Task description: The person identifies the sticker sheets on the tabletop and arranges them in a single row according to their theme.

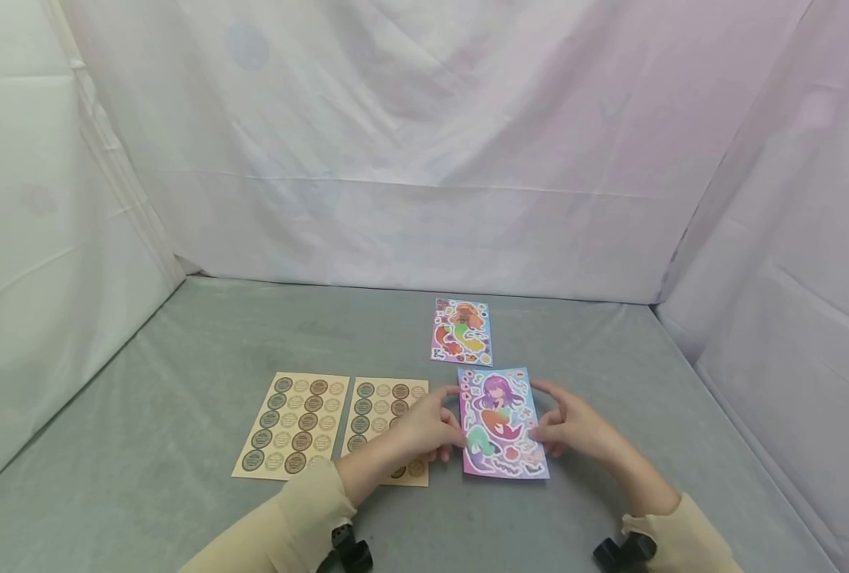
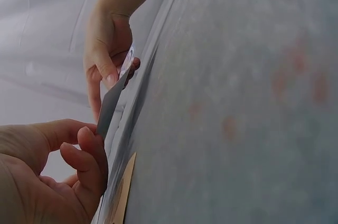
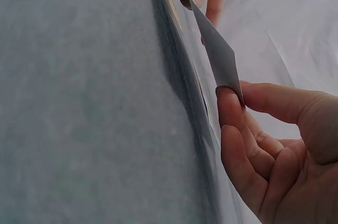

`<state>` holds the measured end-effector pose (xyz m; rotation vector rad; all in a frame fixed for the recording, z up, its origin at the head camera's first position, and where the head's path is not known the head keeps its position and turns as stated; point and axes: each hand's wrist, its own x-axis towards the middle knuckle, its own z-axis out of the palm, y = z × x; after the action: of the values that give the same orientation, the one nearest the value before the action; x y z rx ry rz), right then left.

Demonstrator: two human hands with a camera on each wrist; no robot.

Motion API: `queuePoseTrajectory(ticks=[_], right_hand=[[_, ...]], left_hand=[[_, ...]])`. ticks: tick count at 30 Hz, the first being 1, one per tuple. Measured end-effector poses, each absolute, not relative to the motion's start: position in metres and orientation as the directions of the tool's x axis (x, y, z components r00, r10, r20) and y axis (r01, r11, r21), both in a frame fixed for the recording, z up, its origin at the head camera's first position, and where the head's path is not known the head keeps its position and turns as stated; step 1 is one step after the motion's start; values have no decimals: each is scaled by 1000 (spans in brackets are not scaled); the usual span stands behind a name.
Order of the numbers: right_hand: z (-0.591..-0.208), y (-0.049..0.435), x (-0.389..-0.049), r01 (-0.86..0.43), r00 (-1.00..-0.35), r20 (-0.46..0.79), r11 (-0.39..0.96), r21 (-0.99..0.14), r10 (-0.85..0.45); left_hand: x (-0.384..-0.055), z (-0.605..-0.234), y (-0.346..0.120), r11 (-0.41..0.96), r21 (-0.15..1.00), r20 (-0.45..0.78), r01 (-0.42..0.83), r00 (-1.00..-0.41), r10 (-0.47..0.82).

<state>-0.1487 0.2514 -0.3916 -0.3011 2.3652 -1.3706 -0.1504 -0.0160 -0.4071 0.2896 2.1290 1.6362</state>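
A sticker sheet with a purple-haired mermaid (image 1: 499, 422) is held between both hands, raised off the table, its printed face up in the head view. My left hand (image 1: 427, 426) pinches its left edge between thumb and fingers. At the opposite edge, my right hand (image 1: 574, 422) pinches it the same way; the right wrist view shows the sheet's plain grey underside (image 3: 219, 49) between thumb and fingertips. Beneath the left hand and forearm lies a tan sheet of round stickers (image 1: 377, 410), partly hidden by them.
Another tan sheet of round stickers (image 1: 291, 426) lies to the left. Behind the held sheet, a second mermaid sticker sheet (image 1: 461, 333) rests on the grey table (image 1: 596, 342). White cloth walls (image 1: 395, 231) enclose the back and sides.
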Motion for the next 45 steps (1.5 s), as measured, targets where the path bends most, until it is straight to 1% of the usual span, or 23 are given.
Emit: queuePoseTrajectory(ticks=[9,20,28,36,45], right_hand=[[-394,254,-147,37,-903,-252,520,-853,-349],[-401,257,-148,28,-886,-257,508,-861,-386],[-407,259,-149,50,-889,-272,511,-858,-368],[-408,258,-148,77,-894,-300,546,-834,-332],[-406,257,-146,91,-886,-319,549,-831,-336]], left_hand=[[-145,-405,-10,303,943,-258,-139,-879,400],[-143,-406,-10,325,931,-289,-165,-879,381],[-143,-409,-8,330,931,-282,-155,-880,382],[-143,-410,-6,370,920,-275,-127,-882,382],[-143,-411,-6,377,919,-275,-117,-876,397]])
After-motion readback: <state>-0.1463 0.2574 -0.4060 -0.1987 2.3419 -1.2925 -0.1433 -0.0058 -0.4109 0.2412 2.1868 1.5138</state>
